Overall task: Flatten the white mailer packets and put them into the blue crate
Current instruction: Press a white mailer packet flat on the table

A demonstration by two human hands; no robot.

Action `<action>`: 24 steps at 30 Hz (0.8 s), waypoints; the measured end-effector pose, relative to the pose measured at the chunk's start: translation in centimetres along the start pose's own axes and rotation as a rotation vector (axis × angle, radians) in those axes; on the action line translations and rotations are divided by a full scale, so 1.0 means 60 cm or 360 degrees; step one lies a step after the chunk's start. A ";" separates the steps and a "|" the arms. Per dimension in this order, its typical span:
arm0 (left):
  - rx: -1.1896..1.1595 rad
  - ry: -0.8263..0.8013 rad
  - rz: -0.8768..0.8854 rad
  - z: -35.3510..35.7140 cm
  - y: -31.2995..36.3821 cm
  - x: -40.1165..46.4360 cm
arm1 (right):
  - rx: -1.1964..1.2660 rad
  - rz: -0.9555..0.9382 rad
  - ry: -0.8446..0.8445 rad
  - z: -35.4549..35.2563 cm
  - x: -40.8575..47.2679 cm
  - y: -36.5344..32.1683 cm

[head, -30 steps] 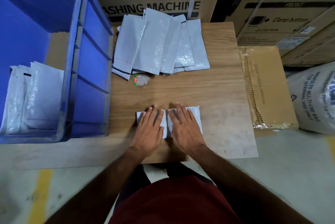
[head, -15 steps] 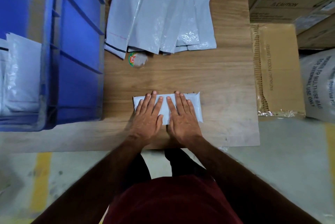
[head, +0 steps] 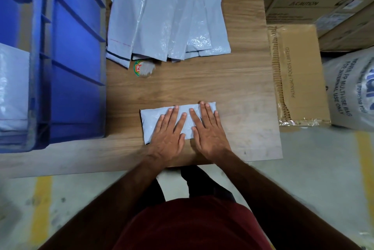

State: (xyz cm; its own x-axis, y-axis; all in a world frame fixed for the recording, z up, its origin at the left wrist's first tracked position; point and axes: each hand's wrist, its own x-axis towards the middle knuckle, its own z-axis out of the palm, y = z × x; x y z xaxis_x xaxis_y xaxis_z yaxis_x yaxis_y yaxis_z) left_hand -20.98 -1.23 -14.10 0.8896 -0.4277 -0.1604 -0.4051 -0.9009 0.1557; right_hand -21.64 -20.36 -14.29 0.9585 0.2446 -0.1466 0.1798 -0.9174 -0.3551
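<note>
Pressing flat under the left hand point(head: 169, 134) and right hand point(head: 208, 130), fingers straight, the packet point(head: 150, 118) is judged light, soft, probably slippery, best pinched at an edge.

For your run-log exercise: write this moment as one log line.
step: flattening | left hand: pressing mailer packet | right hand: pressing same | pile: waiting | blue crate: holds packets
</note>
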 end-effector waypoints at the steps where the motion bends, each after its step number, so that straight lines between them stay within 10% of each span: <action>1: 0.0007 0.0009 -0.0024 -0.004 0.004 0.001 | 0.0026 -0.0002 -0.0002 -0.002 0.000 0.000; 24: -0.0013 0.0098 -0.0206 -0.013 0.016 -0.005 | 0.0001 -0.0060 0.0023 -0.005 -0.001 -0.010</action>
State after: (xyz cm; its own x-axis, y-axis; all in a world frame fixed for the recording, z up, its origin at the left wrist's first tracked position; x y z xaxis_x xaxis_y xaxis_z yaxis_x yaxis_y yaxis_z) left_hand -21.48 -1.89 -13.15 0.9457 -0.3023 -0.1196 -0.2845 -0.9475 0.1459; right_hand -21.72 -19.89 -13.81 0.9541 0.2747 -0.1195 0.2160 -0.9073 -0.3608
